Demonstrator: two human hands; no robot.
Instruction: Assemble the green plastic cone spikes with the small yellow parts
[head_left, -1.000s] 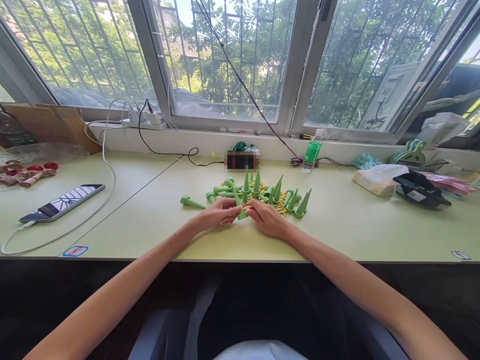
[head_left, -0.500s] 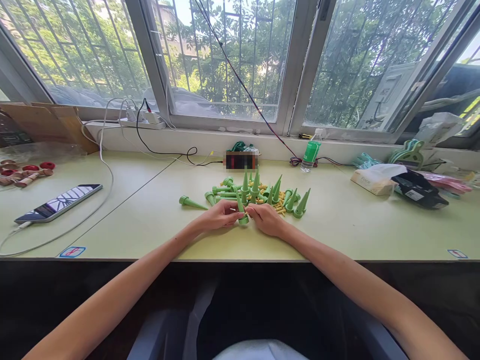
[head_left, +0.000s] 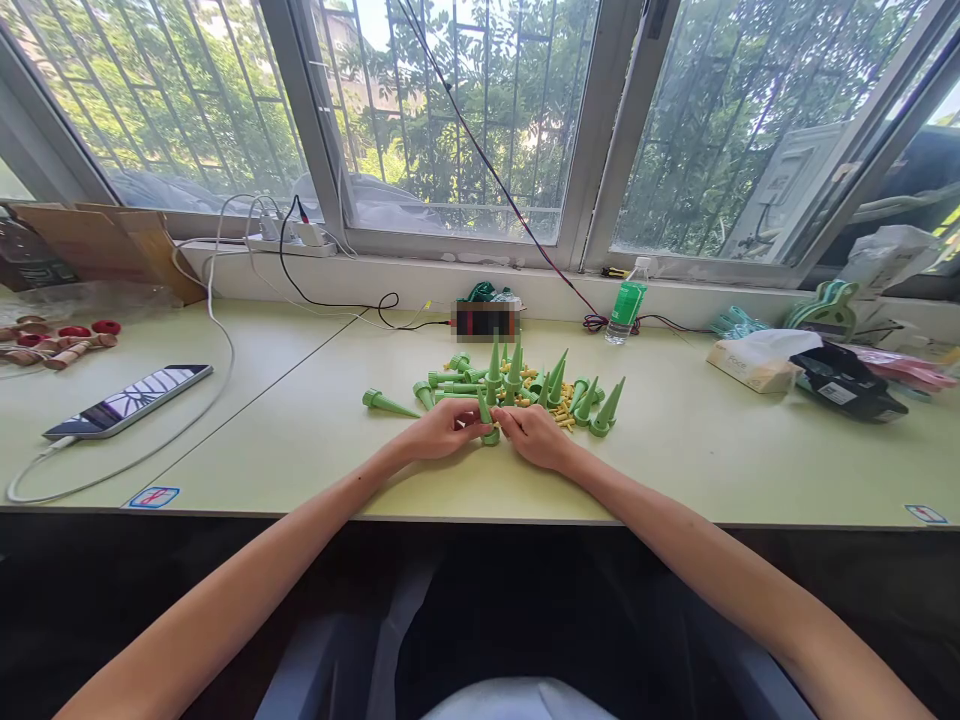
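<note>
My left hand (head_left: 444, 430) is closed round a green plastic watering spike (head_left: 490, 436), which stands tip up with its wide capped end near the tabletop. Against the spike's side, my right hand (head_left: 536, 438) pinches a small yellow peg, almost wholly hidden by the fingers. Just behind both hands lies a pile of similar green spikes (head_left: 556, 378), some upright and others on their sides. Loose yellow pegs (head_left: 562, 415) are scattered among them. One separate green spike (head_left: 388, 403) lies left of the pile.
A pixelated dark box (head_left: 484, 322) sits behind the pile, and a bottle with a green label (head_left: 627, 302) by the window. On the left, a phone (head_left: 131, 402) is plugged into a white cable. A tissue pack (head_left: 750, 362) and a black package (head_left: 847, 380) lie right.
The view has shifted slightly. Both hands stay together at the spike, and the right fingers now sit closer against it, covering the yellow peg more.
</note>
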